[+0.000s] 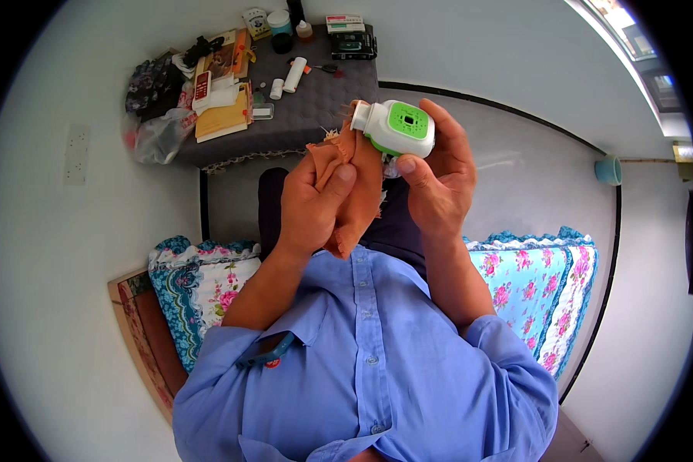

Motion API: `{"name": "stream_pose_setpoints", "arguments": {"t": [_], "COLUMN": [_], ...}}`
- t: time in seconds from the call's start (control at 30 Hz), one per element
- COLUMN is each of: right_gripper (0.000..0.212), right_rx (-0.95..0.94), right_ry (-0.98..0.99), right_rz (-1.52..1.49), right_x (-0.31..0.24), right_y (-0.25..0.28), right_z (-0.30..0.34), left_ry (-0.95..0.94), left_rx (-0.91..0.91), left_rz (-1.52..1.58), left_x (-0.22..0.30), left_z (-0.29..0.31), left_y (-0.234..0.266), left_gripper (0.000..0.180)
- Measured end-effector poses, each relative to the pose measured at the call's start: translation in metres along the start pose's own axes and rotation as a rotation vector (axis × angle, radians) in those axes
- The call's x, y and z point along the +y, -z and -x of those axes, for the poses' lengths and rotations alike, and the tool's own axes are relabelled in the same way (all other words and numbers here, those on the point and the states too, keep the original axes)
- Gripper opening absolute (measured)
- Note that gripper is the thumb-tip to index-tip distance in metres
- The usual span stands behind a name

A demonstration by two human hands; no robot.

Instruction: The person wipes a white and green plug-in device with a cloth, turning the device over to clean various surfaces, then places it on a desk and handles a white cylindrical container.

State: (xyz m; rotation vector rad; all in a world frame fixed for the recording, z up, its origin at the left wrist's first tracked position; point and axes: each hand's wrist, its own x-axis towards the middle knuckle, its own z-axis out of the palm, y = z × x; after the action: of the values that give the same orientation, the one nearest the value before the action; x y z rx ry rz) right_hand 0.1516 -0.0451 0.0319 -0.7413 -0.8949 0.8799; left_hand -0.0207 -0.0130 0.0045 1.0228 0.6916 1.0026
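Head view: holding both hands near each other, just above the middle of the frame, each clamped on something different. Pinching a soft terracotta-orange cloth with ragged edges in the left hand, thumb pressed on the near face, probably to bunch the fabric and steady its upper end; letting the rest hang toward a light-blue button-front shirt. Cannot see the left fingertips behind the folds. Gripping a rounded white plastic device with a bright green speckled panel in the right hand, thumb on the lower side and fingers round the far side, likely to leave panel and narrow white nose uncovered. Pointing that nose left, right at the cloth's top edge; cannot tell whether touching or only overlapping in view. Placed out of the way on a dark-grey quilted table cover, upper left of the frame: a white cylindrical bottle lying on its side and a flat yellow paper envelope. Tucked into the shirt's pocket, lower left of centre: a dark-blue phone, perhaps to free both hands.
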Motion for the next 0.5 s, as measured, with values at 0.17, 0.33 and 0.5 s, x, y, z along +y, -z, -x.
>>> {"name": "stream_pose_setpoints", "arguments": {"t": [0.17, 0.33, 0.5], "right_gripper": [0.073, 0.073, 0.072], "right_rx": [-0.098, 0.050, 0.033], "right_ry": [-0.055, -0.086, 0.185], "right_rz": [0.069, 0.000, 0.185], "right_x": [0.005, -0.001, 0.016], "right_y": [0.000, -0.006, -0.004], "right_z": [0.012, 0.009, 0.003], "left_ry": [0.003, -0.039, -0.057], "left_rx": [0.150, 0.179, 0.100], "left_rz": [0.097, 0.154, -0.033], "left_x": [0.011, 0.018, 0.010], "left_z": [-0.008, -0.008, 0.006], "left_y": [-0.001, -0.001, -0.004], "left_gripper": [0.028, 0.034, 0.038]}}
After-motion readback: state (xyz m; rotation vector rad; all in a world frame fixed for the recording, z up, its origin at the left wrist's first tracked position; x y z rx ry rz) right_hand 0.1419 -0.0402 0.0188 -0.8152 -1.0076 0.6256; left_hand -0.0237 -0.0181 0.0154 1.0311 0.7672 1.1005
